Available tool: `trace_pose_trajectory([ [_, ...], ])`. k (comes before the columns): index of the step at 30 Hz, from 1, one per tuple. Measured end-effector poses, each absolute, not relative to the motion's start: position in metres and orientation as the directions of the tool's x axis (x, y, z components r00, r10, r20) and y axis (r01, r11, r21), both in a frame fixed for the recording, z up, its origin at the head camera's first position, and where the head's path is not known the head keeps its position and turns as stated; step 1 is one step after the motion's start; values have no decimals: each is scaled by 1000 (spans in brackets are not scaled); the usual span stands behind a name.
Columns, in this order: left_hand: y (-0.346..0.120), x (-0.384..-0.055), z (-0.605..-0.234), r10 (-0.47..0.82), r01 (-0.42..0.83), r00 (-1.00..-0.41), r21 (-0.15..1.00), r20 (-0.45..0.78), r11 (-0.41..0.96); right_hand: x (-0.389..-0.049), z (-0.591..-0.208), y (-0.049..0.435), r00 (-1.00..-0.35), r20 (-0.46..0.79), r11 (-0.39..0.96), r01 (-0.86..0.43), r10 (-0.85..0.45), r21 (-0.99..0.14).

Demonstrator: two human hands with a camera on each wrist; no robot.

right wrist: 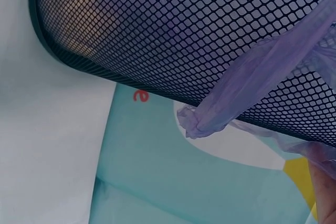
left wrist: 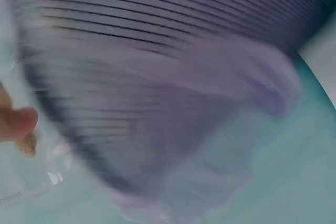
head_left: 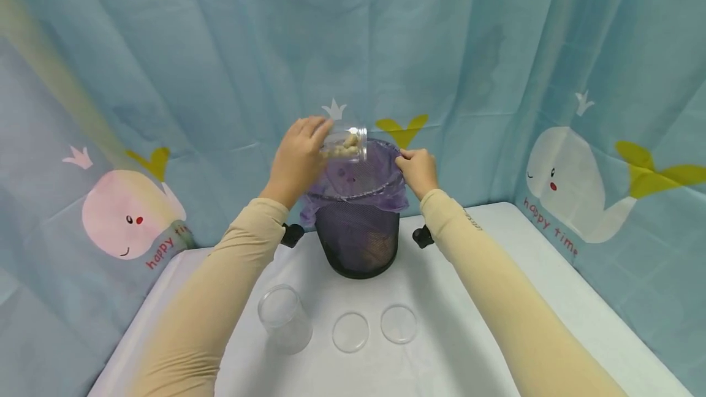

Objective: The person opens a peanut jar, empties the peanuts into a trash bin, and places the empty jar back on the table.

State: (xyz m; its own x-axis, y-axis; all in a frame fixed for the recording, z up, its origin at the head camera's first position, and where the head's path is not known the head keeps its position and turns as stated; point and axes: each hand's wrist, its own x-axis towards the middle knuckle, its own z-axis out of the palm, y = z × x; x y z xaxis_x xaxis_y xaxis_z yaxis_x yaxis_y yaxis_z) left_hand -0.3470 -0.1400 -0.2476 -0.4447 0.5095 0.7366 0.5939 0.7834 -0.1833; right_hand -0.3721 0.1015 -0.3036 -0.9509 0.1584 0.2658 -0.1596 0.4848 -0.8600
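My left hand [head_left: 298, 158] grips a clear plastic jar [head_left: 361, 143], which lies tilted on its side over the mouth of a black mesh bin [head_left: 358, 241]. Inside the jar are several pale peanuts [head_left: 347, 146], seemingly in their shells. A thin purple bag [head_left: 388, 198] lines the bin and folds down over its rim. At the rim's right side, my right hand [head_left: 420, 171] pinches the bag's edge. Through the mesh in the right wrist view, a blurred tan patch [right wrist: 84, 22] shows low in the bin. The left wrist view is blurred; one peanut [left wrist: 26, 144] shows near a finger.
A second clear jar [head_left: 287, 320] stands uncapped on the white table [head_left: 458, 299], front left of the bin. Two clear round lids [head_left: 350, 332] lie side by side in front of the bin. Behind hangs a blue curtain [head_left: 265, 48] with printed whales.
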Motion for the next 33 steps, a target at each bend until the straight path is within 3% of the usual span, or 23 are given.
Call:
trace_pose_trajectory([
  [5, -135, -346, -258, 606, 627, -469, -241, 643, 741, -372, -305, 103, -949, 267, 491, -154, 169, -858],
  [12, -130, -347, -254, 525, 600, -455, -188, 720, 778, -374, -305, 104, -950, 261, 492, -146, 173, -858],
  [19, -131, -346, -254, 601, 600, -550, -226, 580, 767, -372, -306, 103, -952, 255, 490, -144, 169, -860],
  [24, -135, -348, -251, 508, 592, -526, -136, 682, 794, -372, -307, 103, -952, 262, 490, -154, 159, -858],
  [33, -140, -349, -253, 522, 583, -526, -162, 671, 796, -373, -304, 104, -951, 264, 482, -158, 160, -862],
])
